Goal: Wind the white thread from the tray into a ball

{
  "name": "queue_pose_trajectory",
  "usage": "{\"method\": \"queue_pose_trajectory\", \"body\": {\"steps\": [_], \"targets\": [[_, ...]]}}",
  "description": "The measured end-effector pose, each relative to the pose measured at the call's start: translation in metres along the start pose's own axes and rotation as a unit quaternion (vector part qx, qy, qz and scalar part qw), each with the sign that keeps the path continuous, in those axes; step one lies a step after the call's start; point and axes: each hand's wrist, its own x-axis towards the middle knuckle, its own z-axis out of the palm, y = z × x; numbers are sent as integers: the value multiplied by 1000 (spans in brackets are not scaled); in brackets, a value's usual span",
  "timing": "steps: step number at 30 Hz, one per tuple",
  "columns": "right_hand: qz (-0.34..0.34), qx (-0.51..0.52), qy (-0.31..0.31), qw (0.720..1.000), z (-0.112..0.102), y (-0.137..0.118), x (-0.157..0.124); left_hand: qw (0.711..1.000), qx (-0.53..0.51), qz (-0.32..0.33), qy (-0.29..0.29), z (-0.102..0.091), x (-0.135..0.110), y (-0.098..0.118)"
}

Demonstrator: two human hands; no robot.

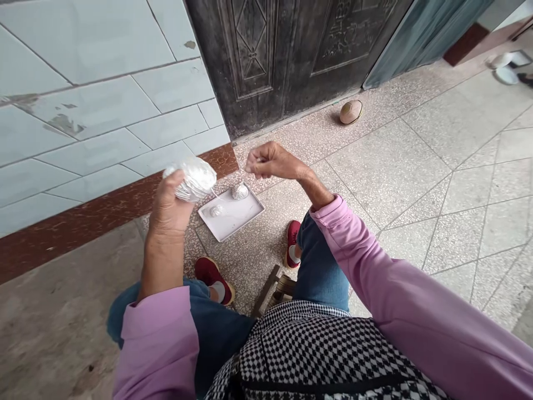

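Observation:
My left hand is wrapped round a ball of white yarn, held up above the floor. A thin white strand hangs from the ball toward the tray. Off to the right of it, my right hand is raised with its fingers pinched together and slightly blurred; what they hold, if anything, is too small to make out. Below both hands lies a pale shallow tray on the floor. Two small white balls rest in it, one at the far side and a smaller one at the left.
A tiled wall with a red-brown base stands at the left, beside a dark carved door. A pinkish ball lies by the door. Part of a low wooden stool shows between my legs, near my red shoes.

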Motion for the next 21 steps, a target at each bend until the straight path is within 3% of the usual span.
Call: {"method": "queue_pose_trajectory", "body": {"steps": [2, 4, 7, 10, 13, 17, 21], "targets": [[15, -108, -36, 993, -5, 3, -6, 999, -17, 32, 22, -4, 3, 6], [13, -149, -26, 988, 0, 3, -7, 999, -19, 35, 22, -6, 4, 7], [7, 6, -19, 1000, 27, 2, 2, 999, -16, 36, 17, -4, 2, 5], [37, 219, -40, 974, 66, 5, 17, 999, -8, 36, 0, -1, -1, 3], [61, 283, -61, 955, 101, 12, 28, 999, 4, 38, -36, -5, -2, 3], [15, 205, -26, 978, 123, 15, 29, 998, 14, 62, -15, -17, 5, 1], [-75, 104, -25, 991, 117, 2, 16, 995, 63, 72, 24, -27, 13, -1]]}}
